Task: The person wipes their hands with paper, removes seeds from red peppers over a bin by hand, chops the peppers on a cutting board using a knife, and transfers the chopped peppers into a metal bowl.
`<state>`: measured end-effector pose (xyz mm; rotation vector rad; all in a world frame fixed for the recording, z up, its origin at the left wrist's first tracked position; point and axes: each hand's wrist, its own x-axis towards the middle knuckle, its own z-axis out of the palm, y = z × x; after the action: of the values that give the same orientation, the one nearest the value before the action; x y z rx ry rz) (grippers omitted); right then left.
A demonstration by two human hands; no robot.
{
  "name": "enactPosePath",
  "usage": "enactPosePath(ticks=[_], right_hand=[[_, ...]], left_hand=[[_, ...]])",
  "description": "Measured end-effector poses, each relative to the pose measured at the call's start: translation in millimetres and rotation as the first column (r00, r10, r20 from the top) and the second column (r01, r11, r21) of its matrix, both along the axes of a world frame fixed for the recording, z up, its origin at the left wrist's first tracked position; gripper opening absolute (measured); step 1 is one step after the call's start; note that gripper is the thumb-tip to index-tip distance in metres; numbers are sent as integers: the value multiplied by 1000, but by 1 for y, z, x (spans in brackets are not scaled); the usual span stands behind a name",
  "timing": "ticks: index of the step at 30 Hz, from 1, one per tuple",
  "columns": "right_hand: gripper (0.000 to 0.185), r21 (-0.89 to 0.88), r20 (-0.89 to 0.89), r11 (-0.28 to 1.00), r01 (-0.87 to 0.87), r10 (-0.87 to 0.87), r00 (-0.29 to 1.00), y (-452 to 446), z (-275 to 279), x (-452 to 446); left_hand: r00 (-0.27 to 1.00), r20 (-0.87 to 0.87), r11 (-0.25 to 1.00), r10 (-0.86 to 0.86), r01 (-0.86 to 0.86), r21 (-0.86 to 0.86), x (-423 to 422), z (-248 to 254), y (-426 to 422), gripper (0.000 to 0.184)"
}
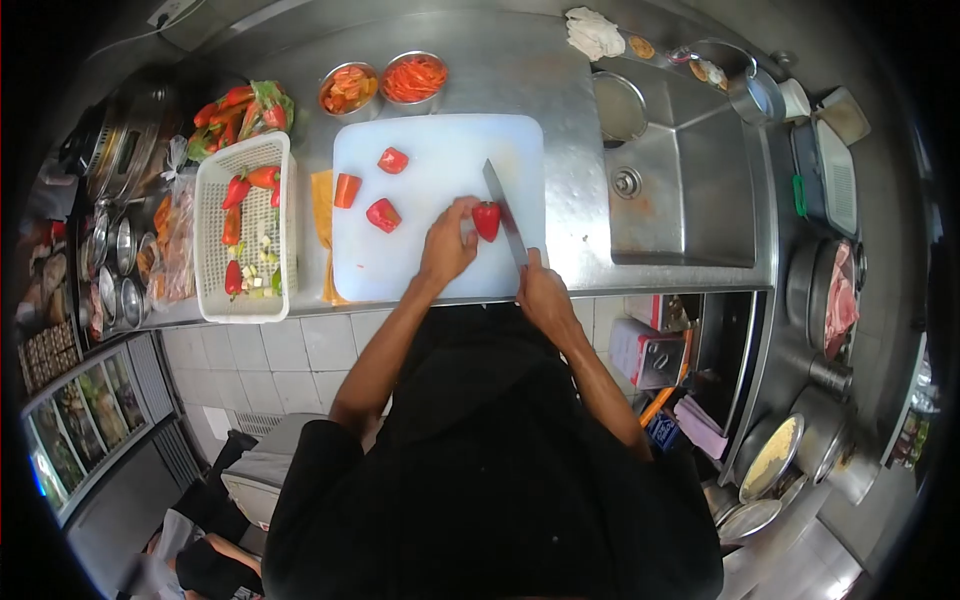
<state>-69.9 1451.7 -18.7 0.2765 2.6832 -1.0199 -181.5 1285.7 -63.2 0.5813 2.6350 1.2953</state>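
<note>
On the white cutting board (420, 270) stands a red bell pepper piece (487, 224), right of the middle. My left hand (450, 243) is curled against its left side, fingertips and thumb at its edge, steadying it. A knife (508, 210) is gripped by the handle in my right hand (544, 290). Its long blade slants up and left along the pepper's right side, close to it; contact is hard to judge. Three more pepper pieces lie to the left: one at the top (393, 160), one at the far left (347, 190) and one lower down (383, 214).
Left of the board, a white basket (246, 309) holds red peppers and trimmings, beside an orange cloth (322, 215). Two metal bowls of cut pepper, one of chunks (349, 90) and one of strips (414, 79), stand behind. A steel sink (690, 200) lies to the right.
</note>
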Motion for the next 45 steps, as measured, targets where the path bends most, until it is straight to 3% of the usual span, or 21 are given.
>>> enactPosePath(ticks=[2,4,6,7,9,13,15,18,20,22,25,34,43,45], right_hand=[[19,-4,16,1000,6,-6,1000,-3,5,-1],[19,-5,34,1000,18,-18,999,-3,6,0],[21,-24,-6,1000,10,-10,1000,-3,5,1],[21,-26,-5,1000,10,-10,1000,-2,6,3],[23,-11,-20,1000,-5,5,1000,0,19,4],[25,-32,-5,999,9,-9,1000,2,36,6],[21,22,-16,999,-29,30,999,3,45,4],[21,24,-23,1000,21,-20,1000,3,47,4],[22,13,1,1000,26,-26,1000,2,47,5],[22,2,20,999,36,-36,999,-2,44,4],[20,-89,-19,996,32,-34,999,-14,35,7],[18,-96,-12,995,-41,40,999,-23,28,4],[20,-54,-68,994,-96,92,993,-21,19,-12],[25,-47,-10,997,-58,58,998,-25,8,-27]], left_hand=[[982,187,951,-40,-20,308,-13,2,-3,48],[980,197,961,-9,-46,272,-12,0,-3,47],[993,105,991,-50,36,131,-12,-5,-5,44],[993,105,991,-50,36,129,-12,-8,-5,44],[997,-76,994,-32,39,100,-13,1,-4,39],[989,-139,993,-48,62,103,-21,13,2,35],[997,-40,986,-60,53,-159,-26,22,4,33],[990,-135,955,36,-74,-287,-30,11,-1,35],[989,-115,957,94,-121,-262,-28,9,-2,35],[964,136,968,227,-207,-142,-22,14,-5,34],[963,34,959,269,-265,-97,-5,4,-2,33],[937,98,941,336,-337,-7,1,-4,0,29],[952,66,952,300,-303,41,1,-9,-1,28],[948,95,951,305,-308,25,-2,-7,-1,30]])
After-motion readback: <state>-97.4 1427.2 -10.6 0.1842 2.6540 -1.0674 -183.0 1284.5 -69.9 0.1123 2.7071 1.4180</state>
